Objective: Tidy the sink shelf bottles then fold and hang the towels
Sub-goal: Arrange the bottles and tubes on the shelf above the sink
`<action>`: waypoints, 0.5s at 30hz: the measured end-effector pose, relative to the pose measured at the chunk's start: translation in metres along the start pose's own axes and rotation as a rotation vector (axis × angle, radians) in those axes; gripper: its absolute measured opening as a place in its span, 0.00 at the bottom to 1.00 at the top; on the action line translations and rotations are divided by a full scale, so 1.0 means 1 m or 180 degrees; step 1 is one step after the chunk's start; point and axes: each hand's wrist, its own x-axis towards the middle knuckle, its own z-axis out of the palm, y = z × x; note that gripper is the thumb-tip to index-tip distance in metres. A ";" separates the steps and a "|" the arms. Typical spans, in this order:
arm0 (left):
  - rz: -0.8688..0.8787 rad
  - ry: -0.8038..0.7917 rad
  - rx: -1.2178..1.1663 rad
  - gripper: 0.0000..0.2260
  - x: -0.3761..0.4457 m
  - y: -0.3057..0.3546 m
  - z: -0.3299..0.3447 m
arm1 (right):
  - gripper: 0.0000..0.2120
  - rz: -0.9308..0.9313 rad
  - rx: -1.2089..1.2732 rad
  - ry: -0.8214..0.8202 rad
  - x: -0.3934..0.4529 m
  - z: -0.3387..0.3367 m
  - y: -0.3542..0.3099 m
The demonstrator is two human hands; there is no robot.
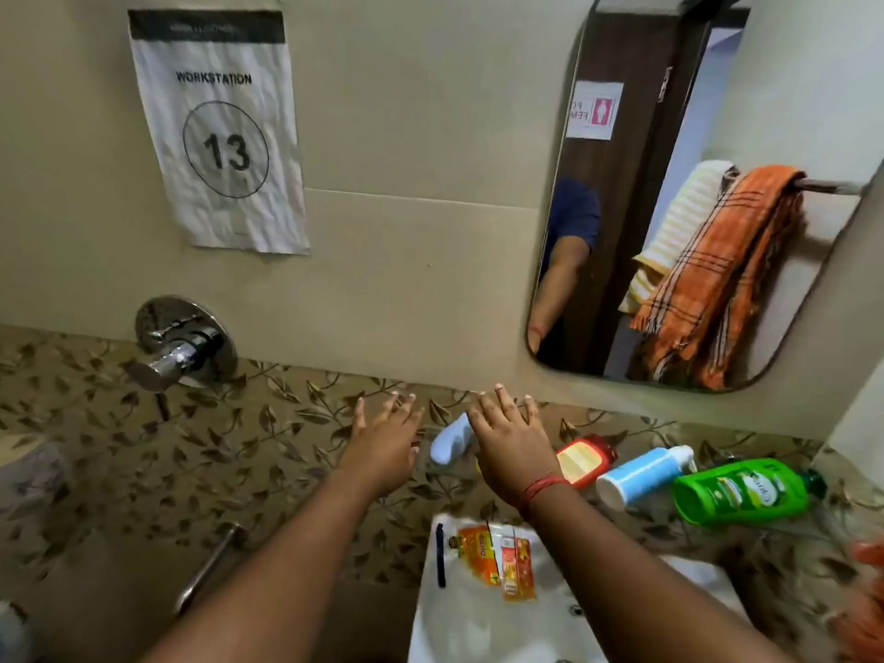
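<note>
Right now your left hand (382,447) and right hand (509,447) both reach toward the wall above the sink shelf (765,531), fingers (500,399) spread apart and straight, holding nothing. That posture reads as an approach, not a grasp: you look set to gather a bottle between both palms.

Your task's bottles all lie on their sides along the shelf, which is why they need tidying. The white bottle (449,442) rests between your two hands, its far end hidden behind your right one; whether you touch it cannot be told. Just right of your right wrist lies the red bottle (581,459), then the blue-and-white bottle (643,473) beside it, then the green bottle (744,490) farthest right. Standing each upright against the wall seems the sensible first step, starting with the white one since it is nearest your palms.

Below your right forearm, an orange sachet strip (497,559) and a dark pen (440,555) lie on the white basin (478,624).

The towels are not yet folded: in the mirror (789,88) an orange checked towel (722,275) and a pale striped towel (684,217) hang bunched over a rail (830,186).
</note>
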 end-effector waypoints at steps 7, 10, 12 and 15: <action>0.0216 -0.0288 -0.0353 0.23 0.021 0.003 0.015 | 0.23 -0.0435 -0.0253 -0.0465 0.025 0.009 -0.001; 0.0246 -0.0386 -0.0349 0.21 0.025 0.003 0.021 | 0.26 -0.0558 -0.0319 -0.0478 0.032 0.015 -0.001; 0.0286 -0.0381 -0.0276 0.20 0.028 0.003 0.022 | 0.27 -0.0659 -0.0357 -0.0418 0.036 0.016 -0.002; 0.0286 -0.0335 -0.0325 0.21 0.030 0.004 0.023 | 0.28 -0.0808 -0.0260 -0.0369 0.041 0.019 -0.003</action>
